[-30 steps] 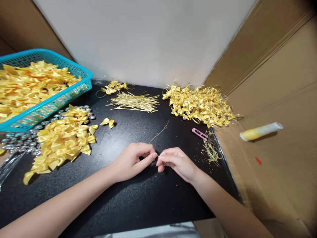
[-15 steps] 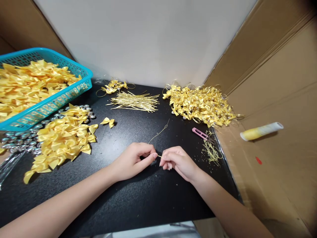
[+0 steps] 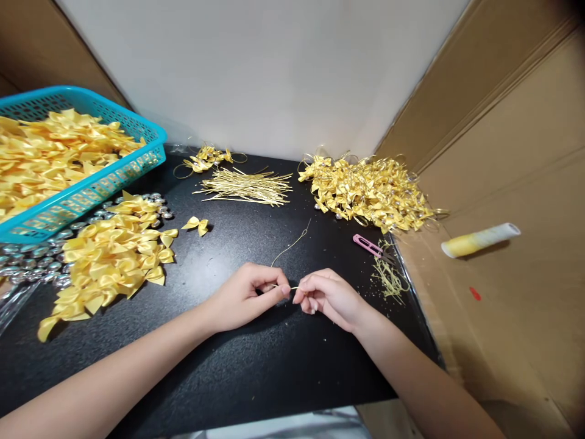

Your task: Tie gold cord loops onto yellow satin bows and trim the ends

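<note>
Between thumb and fingers, my left hand [image 3: 256, 296] pinches a thin gold cord [image 3: 292, 245]. The cord's far end lies on the black table and forms a small narrow loop. A short stretch of it spans the gap to my right hand [image 3: 326, 299], which is closed on the same cord. Both hands are close together near the table's front. Up and left of them lies a single yellow ribbon bow [image 3: 196, 225]. Behind is a bundle of cut gold cords [image 3: 247, 186]. What is inside the curled right fingers is mostly hidden.
A turquoise basket [image 3: 91, 200] of yellow bows stands at the left, with a bow pile [image 3: 109, 256] and silvery beads [image 3: 39, 262] before it. Finished-looking bows with loops [image 3: 370, 192] fill the back right. Pink thread snips [image 3: 368, 245] lie by cord scraps [image 3: 388, 277]. Cardboard walls flank the table.
The gap between my hands has widened slightly, and the cord there now bows a little upward. Both hands keep their pinch. The whole view has shifted slightly.
</note>
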{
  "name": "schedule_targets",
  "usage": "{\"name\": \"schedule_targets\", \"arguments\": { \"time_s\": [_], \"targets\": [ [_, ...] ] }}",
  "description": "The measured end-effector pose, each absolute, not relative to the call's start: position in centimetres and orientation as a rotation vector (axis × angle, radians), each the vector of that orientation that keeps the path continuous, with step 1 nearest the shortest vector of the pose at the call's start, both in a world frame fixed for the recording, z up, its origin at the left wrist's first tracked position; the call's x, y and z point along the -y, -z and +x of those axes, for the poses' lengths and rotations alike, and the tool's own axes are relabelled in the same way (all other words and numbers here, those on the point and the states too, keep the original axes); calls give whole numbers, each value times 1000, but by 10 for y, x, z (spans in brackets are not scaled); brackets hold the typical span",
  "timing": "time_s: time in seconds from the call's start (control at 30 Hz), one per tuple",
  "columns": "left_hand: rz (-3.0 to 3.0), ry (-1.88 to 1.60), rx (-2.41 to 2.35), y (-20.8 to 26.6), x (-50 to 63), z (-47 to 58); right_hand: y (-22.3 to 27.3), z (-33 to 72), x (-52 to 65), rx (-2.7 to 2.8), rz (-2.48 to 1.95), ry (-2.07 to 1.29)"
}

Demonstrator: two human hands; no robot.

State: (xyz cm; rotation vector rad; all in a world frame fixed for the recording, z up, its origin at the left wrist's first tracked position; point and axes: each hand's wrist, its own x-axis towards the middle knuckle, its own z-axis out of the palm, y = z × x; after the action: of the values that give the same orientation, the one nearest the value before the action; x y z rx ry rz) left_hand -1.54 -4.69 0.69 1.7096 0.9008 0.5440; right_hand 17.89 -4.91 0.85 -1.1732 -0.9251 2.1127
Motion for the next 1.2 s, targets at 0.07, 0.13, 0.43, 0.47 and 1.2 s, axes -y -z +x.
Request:
{"name": "schedule_targets", "arguments": {
  "time_s": [0.07, 0.13, 0.43, 0.47, 1.2],
  "targets": [
    [1690, -535, -906, -6, 47, -15, -8, 178, 49, 944, -1166, -2110],
    [1666, -533, -909, -5, 47, -14, -8, 178, 50, 970, -1144, -2108],
    [1547, -551, -925, -9, 47, -14, -5, 183, 54, 1080, -989, -2078],
    [1542, -554, -929, -9, 47, -14, -4, 184, 54, 1100, -982, -2067],
    [1486, -555, -983, -9, 47, -14, -11, 186, 54, 1400, -1204, -1715]
  ]
}}
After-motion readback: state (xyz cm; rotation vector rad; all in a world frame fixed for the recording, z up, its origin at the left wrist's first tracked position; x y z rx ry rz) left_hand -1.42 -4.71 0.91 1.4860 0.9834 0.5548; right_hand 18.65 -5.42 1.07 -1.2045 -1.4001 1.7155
